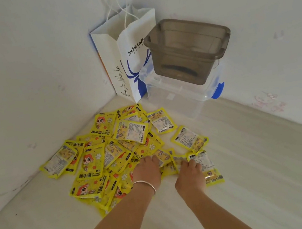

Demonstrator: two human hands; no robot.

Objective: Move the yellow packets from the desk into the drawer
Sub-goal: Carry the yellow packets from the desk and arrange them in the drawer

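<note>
Bare right hand (188, 169) curls its fingers onto 1 yellow packet (208, 170); the left hand (147, 169), fingers flat, presses the pile of packets (105, 157) on the pale desk (256, 186). Beyond stand a paper bag (127, 58) and 2 stacked plastic boxes (186, 55).

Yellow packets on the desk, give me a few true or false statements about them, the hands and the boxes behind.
1. The yellow packets lie in a loose pile. True.
2. The left hand wears a bracelet at the wrist. True.
3. The right hand is raised away from the packets. False: it rests on a packet.
4. The grey box sits under the clear box. False: it sits on top.
5. A paper bag stands in the corner. True.
</note>
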